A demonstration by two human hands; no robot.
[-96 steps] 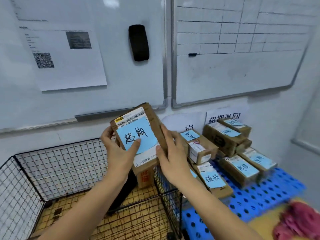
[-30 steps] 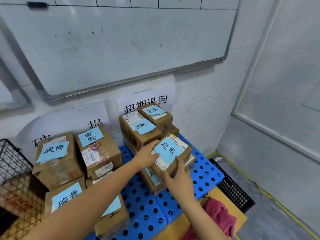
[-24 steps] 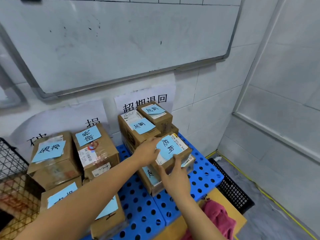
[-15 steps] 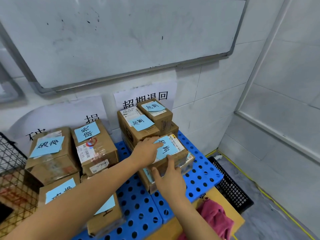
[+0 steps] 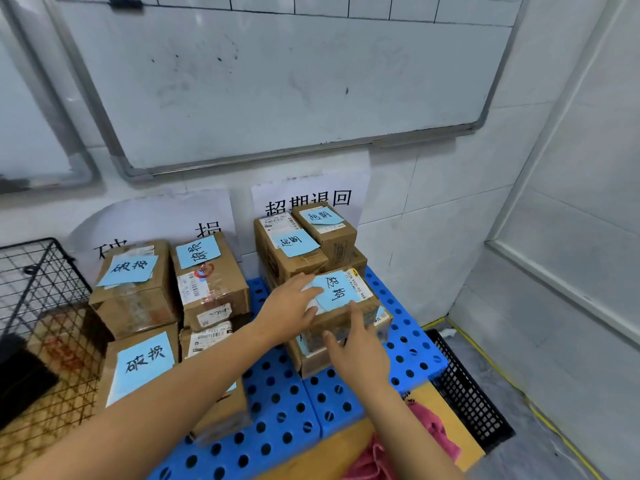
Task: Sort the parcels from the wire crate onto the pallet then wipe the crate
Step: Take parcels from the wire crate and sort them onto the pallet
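Placing step: blue-noted brown cardboard parcel [image 5: 341, 292] stacked. Left hand [image 5: 294, 306] flat on it, right hand [image 5: 356, 344] unclenched beside (contact unclear). Next, likely: withdraw, return to black wire crate [image 5: 41, 282].

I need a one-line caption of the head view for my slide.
Left hand and right hand rest on a parcel stacked on the blue pallet, wire crate at left.
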